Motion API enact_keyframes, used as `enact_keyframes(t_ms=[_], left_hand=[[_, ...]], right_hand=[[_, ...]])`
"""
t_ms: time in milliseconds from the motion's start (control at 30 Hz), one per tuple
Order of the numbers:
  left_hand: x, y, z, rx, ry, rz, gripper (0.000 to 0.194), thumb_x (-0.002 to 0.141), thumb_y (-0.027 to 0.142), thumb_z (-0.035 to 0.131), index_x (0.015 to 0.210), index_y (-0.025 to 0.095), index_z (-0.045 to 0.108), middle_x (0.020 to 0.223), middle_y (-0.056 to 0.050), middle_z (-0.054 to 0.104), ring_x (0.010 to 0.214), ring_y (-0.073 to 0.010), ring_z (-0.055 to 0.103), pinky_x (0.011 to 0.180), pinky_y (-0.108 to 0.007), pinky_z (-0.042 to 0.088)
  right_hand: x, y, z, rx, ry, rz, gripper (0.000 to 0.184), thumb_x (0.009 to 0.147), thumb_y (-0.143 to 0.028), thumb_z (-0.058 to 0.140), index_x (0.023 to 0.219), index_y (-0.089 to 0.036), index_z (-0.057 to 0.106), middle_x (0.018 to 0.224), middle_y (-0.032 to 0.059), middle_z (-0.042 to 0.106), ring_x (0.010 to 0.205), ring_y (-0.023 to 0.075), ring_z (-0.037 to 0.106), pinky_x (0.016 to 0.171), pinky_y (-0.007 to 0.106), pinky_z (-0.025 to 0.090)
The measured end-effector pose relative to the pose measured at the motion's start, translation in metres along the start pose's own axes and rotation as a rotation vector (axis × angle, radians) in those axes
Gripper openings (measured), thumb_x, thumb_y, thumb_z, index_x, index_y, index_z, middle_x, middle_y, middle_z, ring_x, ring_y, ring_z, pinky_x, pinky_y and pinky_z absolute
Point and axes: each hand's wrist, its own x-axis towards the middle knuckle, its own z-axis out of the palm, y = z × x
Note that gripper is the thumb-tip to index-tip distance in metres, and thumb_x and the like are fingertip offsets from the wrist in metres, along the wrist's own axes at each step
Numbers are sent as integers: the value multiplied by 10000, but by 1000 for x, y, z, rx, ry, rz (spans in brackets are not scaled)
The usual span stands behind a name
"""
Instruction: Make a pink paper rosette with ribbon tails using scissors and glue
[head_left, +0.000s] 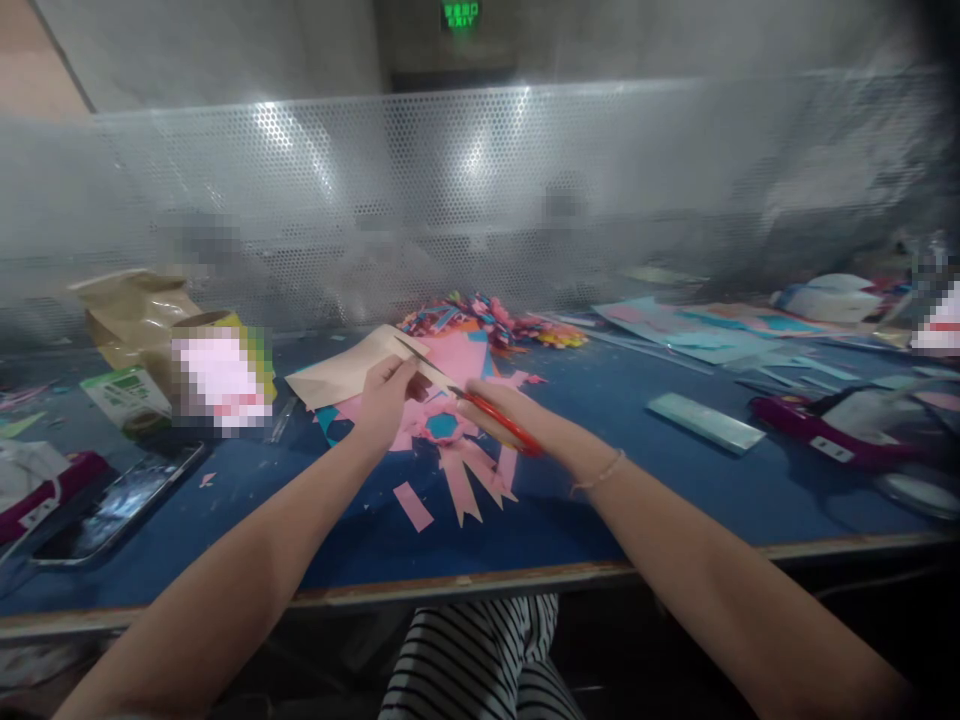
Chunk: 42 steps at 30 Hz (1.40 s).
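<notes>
"Taking the pink rosette (452, 440) as the clock's centre, where was the cream sheet (341, 368)?"

"Towards ten o'clock, raised over the bench (600, 500). The left hand (386, 395) had its grip closed on the sheet's near edge, probably to steady it beside the blades."

"And the right hand?"

"Around two o'clock. The right hand (501, 402) had its grip closed round the red-handled scissors (514, 432), blades pointing towards ten, so they met the paper near the left fingers. Blur hid whether they were biting."

"Why was the rosette there?"

"Perhaps for easy comparison: it lay just below both hands, its tails towards five and six, with a loose pink piece (413, 507) at seven."

"Anything else?"

"A phone (124, 505) sat between eight and nine, a colourful paper bundle (487, 318) near twelve. Both seemed set outside the hands' working space."
</notes>
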Motion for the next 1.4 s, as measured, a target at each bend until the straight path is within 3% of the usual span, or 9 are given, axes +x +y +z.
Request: enact_keyframes(t_ms=[433, 833, 1167, 1400], left_hand=[[-4, 0, 2, 42, -63, -36, 222, 674, 320, 574, 557, 135, 542, 497, -5, 560, 419, -73, 474, 455, -217, 385], [-6, 1, 3, 37, -139, -32, 255, 676, 337, 583, 525, 136, 537, 473, -4, 535, 422, -74, 467, 433, -213, 359], [-5, 0, 2, 12, -166, -32, 262, 685, 328, 580, 511, 138, 531, 471, -6, 537, 411, -74, 467, 427, -218, 364], [-7, 0, 2, 26, -199, -35, 274, 682, 339, 591, 508, 133, 540, 468, -12, 541, 403, -74, 467, 416, -212, 360]], right_hand=[[1, 2, 2, 90, 48, -7, 300, 777, -468, 372, 660, -195, 325, 591, -16, 362, 542, 97, 339, 517, 267, 295], [-6, -4, -7, 137, -38, -20, 301, 796, -484, 332, 735, -190, 349, 624, -23, 357, 562, 90, 336, 517, 246, 303], [0, 1, -1, 77, 33, 5, 302, 770, -476, 364, 675, -190, 336, 601, -19, 361, 562, 96, 350, 518, 243, 291], [-6, -5, -6, 129, -19, -13, 291, 783, -469, 352, 706, -188, 335, 612, -26, 348, 547, 84, 322, 505, 242, 292]])
